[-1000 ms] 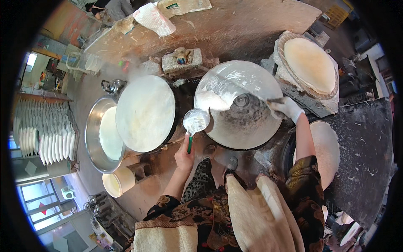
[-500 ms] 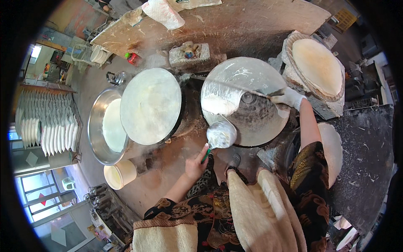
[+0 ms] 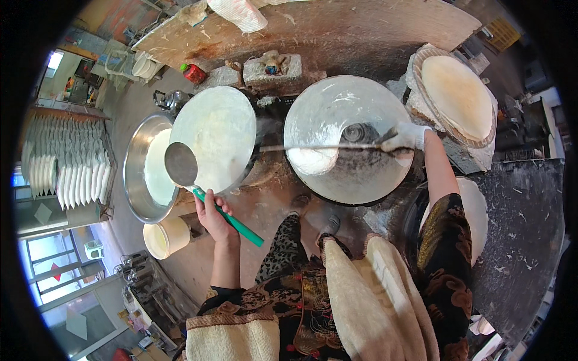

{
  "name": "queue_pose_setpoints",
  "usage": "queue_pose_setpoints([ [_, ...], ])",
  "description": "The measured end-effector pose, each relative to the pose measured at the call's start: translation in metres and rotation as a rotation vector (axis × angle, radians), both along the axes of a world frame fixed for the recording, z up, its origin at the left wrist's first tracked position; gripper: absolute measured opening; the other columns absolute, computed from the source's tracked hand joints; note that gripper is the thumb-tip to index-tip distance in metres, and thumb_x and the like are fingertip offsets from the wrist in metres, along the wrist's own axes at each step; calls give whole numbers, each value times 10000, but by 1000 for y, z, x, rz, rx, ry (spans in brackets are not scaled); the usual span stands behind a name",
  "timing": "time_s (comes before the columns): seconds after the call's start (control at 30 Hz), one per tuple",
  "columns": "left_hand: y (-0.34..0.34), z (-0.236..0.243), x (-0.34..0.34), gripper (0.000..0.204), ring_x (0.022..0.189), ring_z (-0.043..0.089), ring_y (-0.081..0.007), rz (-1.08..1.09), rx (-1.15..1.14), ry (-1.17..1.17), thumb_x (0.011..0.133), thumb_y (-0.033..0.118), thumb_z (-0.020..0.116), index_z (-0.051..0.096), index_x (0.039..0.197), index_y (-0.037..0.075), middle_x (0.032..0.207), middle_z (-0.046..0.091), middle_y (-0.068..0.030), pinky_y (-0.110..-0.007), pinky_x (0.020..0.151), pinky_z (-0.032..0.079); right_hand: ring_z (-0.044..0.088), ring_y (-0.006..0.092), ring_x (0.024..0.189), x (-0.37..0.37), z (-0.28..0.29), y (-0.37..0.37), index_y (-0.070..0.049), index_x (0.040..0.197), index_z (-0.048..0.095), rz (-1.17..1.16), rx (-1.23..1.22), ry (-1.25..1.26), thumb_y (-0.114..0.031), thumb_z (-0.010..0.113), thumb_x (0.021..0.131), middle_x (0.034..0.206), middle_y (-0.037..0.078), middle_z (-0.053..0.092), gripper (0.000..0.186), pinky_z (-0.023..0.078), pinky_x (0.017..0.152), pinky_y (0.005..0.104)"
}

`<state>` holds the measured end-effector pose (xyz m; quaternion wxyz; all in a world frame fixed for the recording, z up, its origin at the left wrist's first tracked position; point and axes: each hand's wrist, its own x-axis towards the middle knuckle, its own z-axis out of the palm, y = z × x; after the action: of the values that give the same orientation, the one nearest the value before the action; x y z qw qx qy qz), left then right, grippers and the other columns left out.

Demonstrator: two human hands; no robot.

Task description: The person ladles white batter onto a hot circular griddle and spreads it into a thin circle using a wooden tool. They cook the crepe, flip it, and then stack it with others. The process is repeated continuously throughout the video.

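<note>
Left hand (image 3: 212, 213), lower left of centre: fingers were wrapped around the green handle of a metal ladle (image 3: 181, 164), whose bowl hung over the seam between the pale left griddle (image 3: 217, 139) and the steel batter basin (image 3: 139, 170) beside it. Right hand (image 3: 407, 137), gloved in white, right of centre: was closed on a long thin spreader stick (image 3: 313, 147) lying across the round right griddle (image 3: 349, 138), a white batter patch (image 3: 313, 161) beneath it. Stacked flatbreads on a woven tray (image 3: 459, 96), upper right. A cream tub (image 3: 165, 236) stood at lower left.
</note>
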<state>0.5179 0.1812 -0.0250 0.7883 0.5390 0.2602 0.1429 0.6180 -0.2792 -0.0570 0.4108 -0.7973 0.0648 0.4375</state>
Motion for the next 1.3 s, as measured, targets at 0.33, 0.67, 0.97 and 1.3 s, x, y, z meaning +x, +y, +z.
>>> queue_pose_setpoints([
  [0.33,27,-2,32,126,449,341,-59,-101,-543,16,940,179,499,427,857,117,600,344,29,-188,341,310,589,153,620,-194,-10,-85,-48,1054,647,11,-443,-109,-270,735,722,794,79,661,410,462,564,301],
  [0.67,49,20,41,193,449,346,-59,-294,-478,78,948,189,498,490,1110,84,596,357,30,-192,347,309,564,187,679,-211,-74,275,-50,1155,540,-591,267,-323,-363,566,879,796,97,597,417,476,656,312],
  [0.97,87,41,30,143,397,376,-55,-549,-494,3,956,239,482,488,1056,137,539,371,40,-189,298,320,612,417,903,-228,-58,290,-86,1213,467,-793,-579,-200,-348,456,901,944,248,632,407,492,803,489],
  [1.3,66,57,24,336,369,310,-49,-784,-516,-28,995,330,375,419,1287,169,530,320,43,-186,291,277,583,422,956,-178,-68,272,-32,1170,525,-916,-270,-324,-330,488,884,1011,275,606,415,458,847,462],
])
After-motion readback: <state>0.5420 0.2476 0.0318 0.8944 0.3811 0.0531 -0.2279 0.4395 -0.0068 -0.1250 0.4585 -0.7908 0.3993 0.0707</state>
